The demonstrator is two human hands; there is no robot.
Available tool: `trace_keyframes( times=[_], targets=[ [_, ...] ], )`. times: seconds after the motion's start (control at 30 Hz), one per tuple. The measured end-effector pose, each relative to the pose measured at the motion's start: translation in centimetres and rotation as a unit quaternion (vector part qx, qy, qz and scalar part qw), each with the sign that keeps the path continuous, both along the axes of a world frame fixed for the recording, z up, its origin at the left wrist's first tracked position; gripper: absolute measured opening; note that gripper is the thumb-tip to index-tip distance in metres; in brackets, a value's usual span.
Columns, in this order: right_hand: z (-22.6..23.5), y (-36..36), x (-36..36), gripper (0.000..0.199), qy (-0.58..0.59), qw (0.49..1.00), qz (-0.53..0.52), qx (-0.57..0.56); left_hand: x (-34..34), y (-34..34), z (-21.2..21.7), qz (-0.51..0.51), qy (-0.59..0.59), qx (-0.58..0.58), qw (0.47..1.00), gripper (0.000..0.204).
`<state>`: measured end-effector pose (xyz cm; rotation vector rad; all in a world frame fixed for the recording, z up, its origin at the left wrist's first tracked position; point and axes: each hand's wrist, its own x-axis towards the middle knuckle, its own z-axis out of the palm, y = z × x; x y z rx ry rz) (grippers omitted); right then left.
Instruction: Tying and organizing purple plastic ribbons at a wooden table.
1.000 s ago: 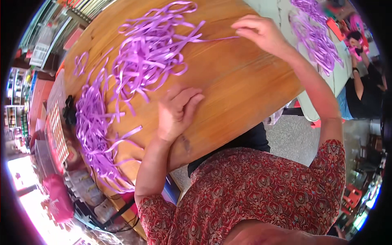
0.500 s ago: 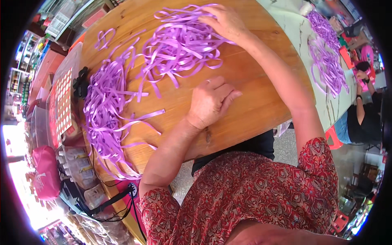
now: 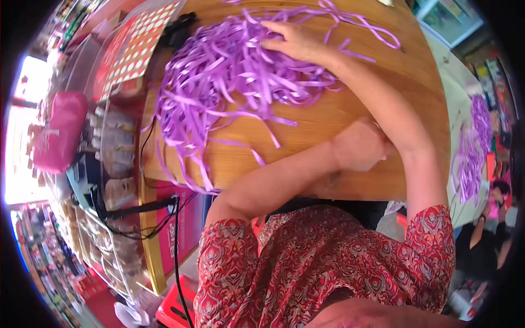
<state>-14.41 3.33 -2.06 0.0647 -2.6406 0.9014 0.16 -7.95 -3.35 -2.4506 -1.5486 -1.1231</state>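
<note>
a tangled heap of purple ribbons (image 3: pixel 235 74) lies on the wooden table (image 3: pixel 418 90), on its left and far part; the strands loop over one another, and loose ends trail out to the right and toward the near edge; at the near left corner some of the strands hang at the table's edge.

the right hand (image 3: pixel 305 42) reaches out to the far part of the heap, its fingertips at the ribbons; the thumb and fingers stand apart, with ribbon showing in the gap between them; the left hand (image 3: pixel 358 145) is over the near right part of the table, just beside the right forearm, well apart from the heap; it is blurred, with its fingers bent inward, and i cannot tell whether they close on anything; the person wears a red patterned shirt (image 3: pixel 328 251).

a long ribbon loop (image 3: pixel 377 34) stretches out at the far right of the heap; to the left of the heap are a black object (image 3: pixel 179 30), a dotted red card (image 3: pixel 139 46) and a pink bag (image 3: pixel 63 131); on the right, a pale table (image 3: pixel 444 57) bears more purple ribbons (image 3: pixel 469 158), near a co-worker in black (image 3: pixel 477 249).
</note>
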Motion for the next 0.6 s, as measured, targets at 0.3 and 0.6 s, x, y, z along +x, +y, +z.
trace_keyframes(
  times=[0.3,0.6],
  targets=[
    [6.6,-7.6,-2.2,0.016,0.176,0.958,0.011,0.225,0.6,-0.1,-1.7,-0.006,-0.086,-0.012,0.996,0.024],
    [4.5,-12.6,-1.0,0.026,0.136,0.945,0.118,0.275,0.5,-0.5,-1.2,0.029,0.007,0.049,0.998,0.025]
  ],
)
